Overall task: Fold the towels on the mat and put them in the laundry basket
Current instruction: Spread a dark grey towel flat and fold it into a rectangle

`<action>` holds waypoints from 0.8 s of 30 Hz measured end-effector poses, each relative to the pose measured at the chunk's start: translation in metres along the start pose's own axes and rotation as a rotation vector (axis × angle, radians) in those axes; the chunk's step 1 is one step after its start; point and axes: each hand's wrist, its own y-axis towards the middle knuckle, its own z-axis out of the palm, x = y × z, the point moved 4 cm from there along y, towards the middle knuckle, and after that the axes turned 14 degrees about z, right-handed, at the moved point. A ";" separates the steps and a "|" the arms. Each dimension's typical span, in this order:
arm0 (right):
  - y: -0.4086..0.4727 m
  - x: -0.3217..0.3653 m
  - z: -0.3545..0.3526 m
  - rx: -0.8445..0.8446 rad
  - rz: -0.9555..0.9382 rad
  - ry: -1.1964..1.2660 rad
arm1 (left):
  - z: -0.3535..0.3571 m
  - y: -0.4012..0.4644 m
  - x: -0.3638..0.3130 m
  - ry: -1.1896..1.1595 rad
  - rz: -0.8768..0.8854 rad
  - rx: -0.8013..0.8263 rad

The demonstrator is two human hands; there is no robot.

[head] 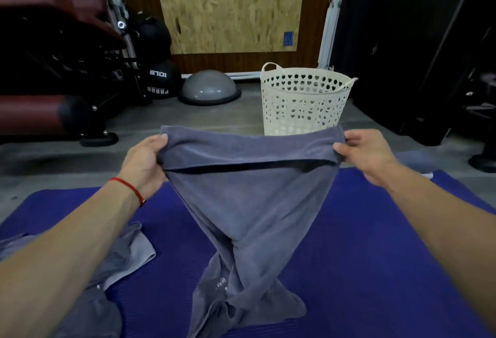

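Observation:
A grey towel (249, 203) is held up over the blue mat (375, 243), its top edge stretched wide and its lower end bunched on the mat. My left hand (146, 160) grips the top left corner. At the top right corner my right hand (367, 153) pinches the cloth. A second grey towel (126, 257) lies crumpled on the mat at the lower left, partly under my left forearm. The cream laundry basket (303, 101) with heart-shaped holes stands on the floor beyond the mat, just behind the held towel.
A grey half-ball trainer (209, 88) and black medicine balls (161, 80) sit left of the basket. A maroon bench (53, 42) fills the far left. Black equipment (416, 42) stands at the right. More grey cloth (413, 161) peeks out behind my right wrist.

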 end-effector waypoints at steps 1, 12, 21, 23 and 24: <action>0.000 0.016 -0.013 -0.041 -0.031 -0.005 | 0.003 0.005 -0.008 0.007 0.044 -0.024; -0.031 0.208 -0.140 -0.265 -0.353 0.026 | 0.088 0.050 -0.173 0.396 0.706 -0.102; -0.064 0.322 -0.207 -0.405 -0.459 0.092 | 0.160 0.083 -0.293 0.603 0.867 -0.096; -0.064 0.305 -0.210 -0.417 -0.428 0.044 | 0.169 0.086 -0.275 0.532 0.753 0.029; -0.061 0.288 -0.210 -0.413 -0.403 0.020 | 0.171 0.085 -0.260 0.495 0.690 0.077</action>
